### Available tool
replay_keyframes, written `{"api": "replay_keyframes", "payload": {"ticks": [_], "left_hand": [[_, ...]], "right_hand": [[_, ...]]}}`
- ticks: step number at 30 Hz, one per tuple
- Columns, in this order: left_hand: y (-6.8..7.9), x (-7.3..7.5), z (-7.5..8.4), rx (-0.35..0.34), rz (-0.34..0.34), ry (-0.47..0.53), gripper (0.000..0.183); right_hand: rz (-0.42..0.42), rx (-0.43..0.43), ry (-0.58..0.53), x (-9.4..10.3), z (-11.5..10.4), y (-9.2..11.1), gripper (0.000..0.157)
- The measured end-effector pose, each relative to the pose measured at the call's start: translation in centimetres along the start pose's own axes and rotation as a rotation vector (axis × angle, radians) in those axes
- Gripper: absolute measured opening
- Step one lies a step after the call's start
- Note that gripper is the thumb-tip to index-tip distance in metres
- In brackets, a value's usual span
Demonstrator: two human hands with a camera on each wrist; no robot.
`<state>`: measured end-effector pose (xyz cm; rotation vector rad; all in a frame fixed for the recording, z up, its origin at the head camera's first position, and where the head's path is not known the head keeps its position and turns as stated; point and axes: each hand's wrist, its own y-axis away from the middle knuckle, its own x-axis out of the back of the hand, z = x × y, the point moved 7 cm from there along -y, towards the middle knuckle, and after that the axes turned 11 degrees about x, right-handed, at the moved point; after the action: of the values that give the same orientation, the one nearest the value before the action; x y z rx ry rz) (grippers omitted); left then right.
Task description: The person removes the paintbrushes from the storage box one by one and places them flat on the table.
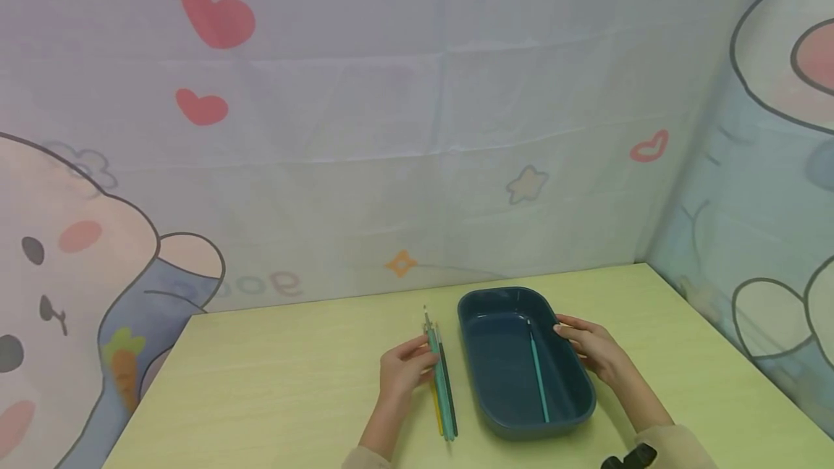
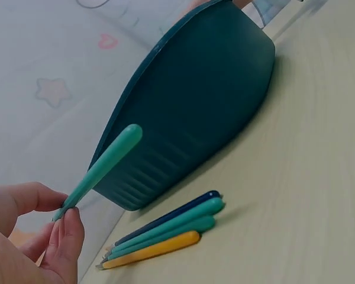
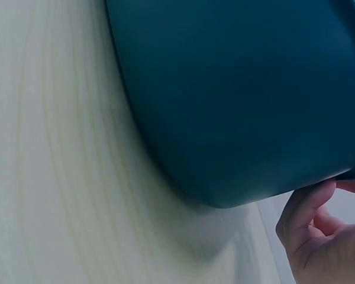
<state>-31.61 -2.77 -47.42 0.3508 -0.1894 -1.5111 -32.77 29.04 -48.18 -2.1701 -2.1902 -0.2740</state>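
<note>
My left hand (image 1: 400, 369) pinches a slim teal tool (image 2: 103, 168) with a rounded handle end between thumb and fingers, raised off the table. Under it lie several similar slim tools with narrow metal-looking ends: a dark blue one (image 2: 173, 216), teal ones (image 2: 174, 225) and a yellow one (image 2: 154, 251). Just right of them stands a dark teal, rounded rectangular bin (image 1: 502, 382). Inside the bin lies one slim teal tool (image 1: 539, 376) with a dark tip. My right hand (image 1: 594, 348) grips the bin's right rim, thumb on top. The held tool's tip is hard to make out.
A pale yellow table (image 1: 280, 375) carries everything. Behind it hangs a printed cloth (image 1: 365, 114), and a second cloth panel (image 1: 769, 208) borders the right side. A black object (image 1: 628, 457) shows at the right sleeve.
</note>
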Motion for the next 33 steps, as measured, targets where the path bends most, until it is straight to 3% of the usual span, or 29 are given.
{"api": "replay_keyframes", "payload": {"ticks": [6, 18, 33], "left_hand": [[0.5, 0.6, 0.3, -0.012, 0.034, -0.009, 0.045], [-0.9, 1.6, -0.8, -0.022, 0.091, -0.057, 0.041], [-1.4, 2.0, -0.7, -0.08, 0.164, -0.197, 0.037]], "right_hand": [[0.002, -0.003, -0.007, 0.0, 0.0, 0.1, 0.065], [0.007, 0.001, -0.015, 0.1, -0.1, 0.0, 0.064], [0.002, 0.008, 0.013, 0.0, -0.1, 0.1, 0.064]]}}
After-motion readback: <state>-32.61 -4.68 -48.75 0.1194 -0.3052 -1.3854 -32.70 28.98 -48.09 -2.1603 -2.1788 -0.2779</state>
